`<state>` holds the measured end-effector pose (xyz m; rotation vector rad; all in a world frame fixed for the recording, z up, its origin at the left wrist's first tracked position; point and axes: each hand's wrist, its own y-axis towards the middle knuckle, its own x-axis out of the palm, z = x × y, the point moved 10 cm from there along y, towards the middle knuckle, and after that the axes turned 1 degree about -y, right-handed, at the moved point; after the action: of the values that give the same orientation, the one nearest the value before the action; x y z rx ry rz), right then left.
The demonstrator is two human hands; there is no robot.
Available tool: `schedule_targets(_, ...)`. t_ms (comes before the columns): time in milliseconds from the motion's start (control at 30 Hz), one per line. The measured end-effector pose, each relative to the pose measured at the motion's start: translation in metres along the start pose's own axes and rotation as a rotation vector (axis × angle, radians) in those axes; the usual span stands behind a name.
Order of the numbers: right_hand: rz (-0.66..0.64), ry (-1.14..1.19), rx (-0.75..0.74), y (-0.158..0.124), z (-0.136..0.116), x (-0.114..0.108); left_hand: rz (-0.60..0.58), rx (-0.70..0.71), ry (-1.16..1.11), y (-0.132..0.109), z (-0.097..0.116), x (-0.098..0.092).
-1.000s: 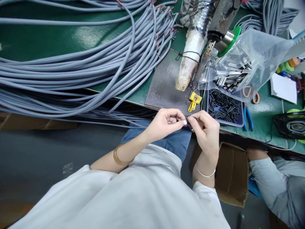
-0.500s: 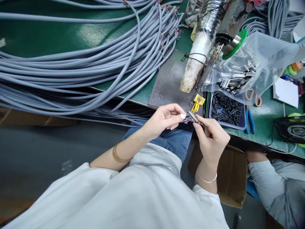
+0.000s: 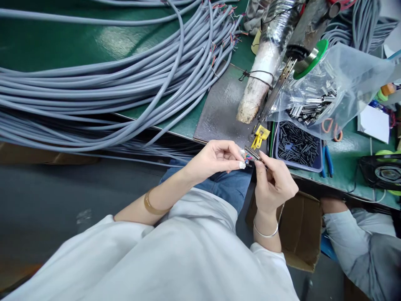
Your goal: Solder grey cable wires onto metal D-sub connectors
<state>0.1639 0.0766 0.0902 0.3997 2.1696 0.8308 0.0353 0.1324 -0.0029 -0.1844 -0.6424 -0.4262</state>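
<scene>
The right hand point(image 3: 275, 184) grasps a small metal connector point(image 3: 253, 153) by its near end, thumb and forefinger pressed together on it while the other fingers curl behind. The left hand point(image 3: 216, 158) has its thumb and fingertips gathered at the coloured wires point(image 3: 247, 158) fanned along the connector's side; whether they pinch a wire or only touch it, I cannot tell. The connector lies tilted between the two hands, at the near edge of the green bench point(image 3: 119, 39) and just beside a yellow clip point(image 3: 260, 136). To handle it well, I would let the right hand act as the vice: a firm grip on the metal ends, away from the wire roots, with the row facing up so that each colour can be seen. The left should work with light fingertips, spreading the strands one at a time and never tugging, since thin wires likely break or come loose where they join the metal. Both wrists are best held low and clear of the soldering iron point(image 3: 277, 90), whose tip points down toward the clip and may be hot, and the connector should not be knocked against that clip.
</scene>
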Motion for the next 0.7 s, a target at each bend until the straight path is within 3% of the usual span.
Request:
schedule_targets(167, 0.034, -0.046, -0.061, -0.004, 0.000, 0.006, 0.149, 0.125, 0.136, -0.001, 0.010, -0.009)
schedule_targets(333, -0.058, 0.072, 0.090, -0.002, 0.017, 0.011, 0.259, 0.243, 0.237, -0.002, 0.021, -0.017)
schedule_targets(500, 0.107, 0.299, 0.228, 0.000, 0.029, -0.009, 0.264, 0.238, 0.288, 0.003, 0.026, -0.020)
schedule_targets(700, -0.060, 0.229, 0.285, 0.000, 0.038, 0.016, 0.280, 0.230, 0.318, 0.007, 0.027, -0.022)
